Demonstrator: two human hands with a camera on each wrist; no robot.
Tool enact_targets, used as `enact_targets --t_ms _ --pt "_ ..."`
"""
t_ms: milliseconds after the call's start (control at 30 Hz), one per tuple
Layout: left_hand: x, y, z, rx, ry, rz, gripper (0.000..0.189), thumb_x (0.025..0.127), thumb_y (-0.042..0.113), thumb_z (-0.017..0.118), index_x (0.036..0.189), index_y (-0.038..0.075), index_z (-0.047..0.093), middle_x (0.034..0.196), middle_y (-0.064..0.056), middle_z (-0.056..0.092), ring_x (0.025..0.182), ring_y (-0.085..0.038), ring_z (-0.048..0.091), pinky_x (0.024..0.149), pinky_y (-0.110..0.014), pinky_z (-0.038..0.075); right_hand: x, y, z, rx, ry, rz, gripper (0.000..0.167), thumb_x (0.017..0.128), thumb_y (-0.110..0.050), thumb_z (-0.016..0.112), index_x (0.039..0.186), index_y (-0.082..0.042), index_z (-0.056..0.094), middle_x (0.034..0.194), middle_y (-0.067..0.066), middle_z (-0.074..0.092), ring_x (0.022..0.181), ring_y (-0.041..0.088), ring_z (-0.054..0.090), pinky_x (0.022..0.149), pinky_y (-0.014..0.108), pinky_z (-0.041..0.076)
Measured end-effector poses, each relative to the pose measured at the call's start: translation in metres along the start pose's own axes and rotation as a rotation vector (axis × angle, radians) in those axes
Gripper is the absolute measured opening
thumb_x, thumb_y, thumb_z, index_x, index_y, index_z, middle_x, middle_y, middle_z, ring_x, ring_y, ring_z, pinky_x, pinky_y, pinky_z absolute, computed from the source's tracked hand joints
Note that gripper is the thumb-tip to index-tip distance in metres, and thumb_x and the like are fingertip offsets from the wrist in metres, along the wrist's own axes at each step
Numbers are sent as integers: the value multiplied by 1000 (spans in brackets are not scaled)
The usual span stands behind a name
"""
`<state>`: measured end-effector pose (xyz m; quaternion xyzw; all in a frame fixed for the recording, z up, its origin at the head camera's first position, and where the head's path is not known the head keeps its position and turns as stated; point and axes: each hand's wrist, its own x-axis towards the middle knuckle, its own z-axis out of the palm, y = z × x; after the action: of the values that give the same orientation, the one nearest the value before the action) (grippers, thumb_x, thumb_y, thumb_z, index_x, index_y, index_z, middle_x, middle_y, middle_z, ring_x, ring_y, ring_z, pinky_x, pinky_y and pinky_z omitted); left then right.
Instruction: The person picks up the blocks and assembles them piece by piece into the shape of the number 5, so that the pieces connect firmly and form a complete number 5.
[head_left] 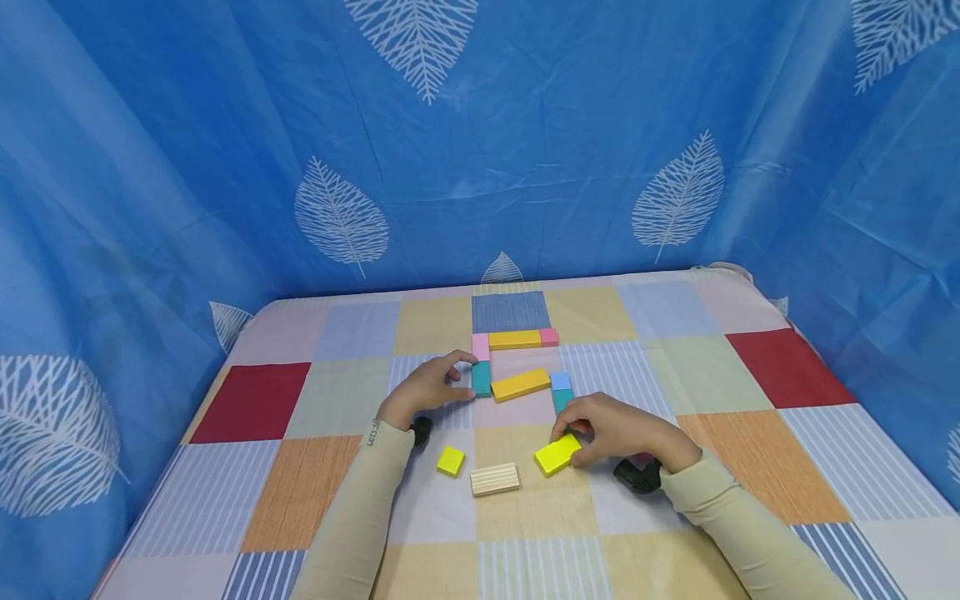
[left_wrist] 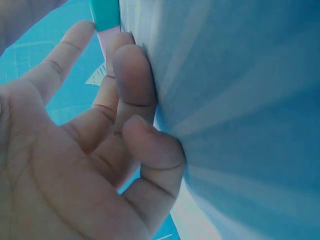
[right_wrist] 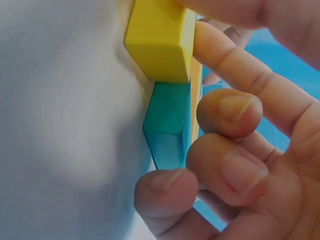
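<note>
My right hand pinches a bright yellow block between thumb and fingers, low over the cloth. In the right wrist view that yellow block overlaps a teal block, while the other fingers curl loosely. A small blue block sits at the far end of this teal piece. On the left, my left hand has thumb and index finger spread along another teal block, fingertips right at its edge. A pink block adjoins it. The left wrist view shows the index fingertip beside the teal block.
An orange-yellow bar and a rose block line the back. Another orange-yellow bar lies slanted between the hands. Nearer are a small yellow square and a ridged pale wooden block. Blue curtains surround the patchwork-covered table.
</note>
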<state>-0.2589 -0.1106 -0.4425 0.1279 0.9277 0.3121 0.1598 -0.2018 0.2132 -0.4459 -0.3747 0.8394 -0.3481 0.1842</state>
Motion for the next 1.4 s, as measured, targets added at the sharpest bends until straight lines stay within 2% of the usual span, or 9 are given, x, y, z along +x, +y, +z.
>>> enact_targets --t_ms 400,633,1067,1233,1400 --pt "1 1 1 -4 0 -14 57 99 16 82 151 18 59 126 -17 65 107 -31 59 98 -46 56 0 1 0 4 6 9 23 87 0 87 106 -11 79 80 -7 49 74 6 43 69 25 39" --pt "1 -1 2 -3 1 -22 57 99 17 82 151 18 60 129 -17 66 110 -32 61 102 -48 55 -1 1 0 7 9 -2 23 87 0 86 106 -10 78 80 -8 49 73 5 42 68 25 38" --pt "1 -2 3 1 7 -17 57 98 17 83 151 18 60 130 -18 66 110 -33 62 102 -49 55 0 -1 -1 15 17 -7 23 88 0 86 105 -11 76 79 -7 48 71 4 41 67 25 37" --pt "0 -2 2 -4 5 -18 57 99 17 82 151 19 59 130 -18 66 110 -33 62 102 -49 55 1 -2 1 15 35 -41 21 90 -3 85 108 -8 75 80 -7 50 71 4 41 67 25 39" --pt "0 -2 2 -3 3 -7 57 99 17 82 151 18 59 130 -18 66 111 -33 62 102 -49 55 5 -6 5 19 89 -82 17 92 -5 84 107 -5 76 81 -4 54 68 2 42 63 23 40"
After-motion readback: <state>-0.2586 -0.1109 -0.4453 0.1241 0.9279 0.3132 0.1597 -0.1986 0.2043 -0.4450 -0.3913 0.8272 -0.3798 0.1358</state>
